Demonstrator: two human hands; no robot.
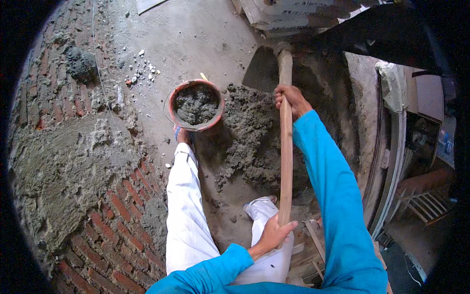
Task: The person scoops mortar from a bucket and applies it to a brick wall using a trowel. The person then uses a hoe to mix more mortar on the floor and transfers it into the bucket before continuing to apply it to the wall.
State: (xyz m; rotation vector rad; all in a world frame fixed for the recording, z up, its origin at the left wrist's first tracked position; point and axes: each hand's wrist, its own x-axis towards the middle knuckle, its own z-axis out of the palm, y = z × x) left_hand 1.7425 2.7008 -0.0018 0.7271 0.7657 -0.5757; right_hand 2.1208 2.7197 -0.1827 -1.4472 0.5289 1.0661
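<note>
Both my hands grip the long wooden handle of a hoe (286, 161). My right hand (292, 101) is wrapped round it high up, close to the broad dark blade, which lies beyond the mortar heap. Lower down, near the handle's end, my left hand (272, 235) closes on the wood, thumb stretched to the right. Left of the blade, a heap of wet grey mortar (248, 134) spreads over the ground. A reddish bucket (221, 111) with grey mortar inside stands beside the heap, in front of my left foot.
A brick wall (100, 228) partly coated with rough mortar runs along the left, with a thin string (101, 83) across it. White rubble bits (143, 68) lie beyond the bucket. Wood scraps (316, 240) lie by my right leg. A wooden rack (425, 203) stands at the right.
</note>
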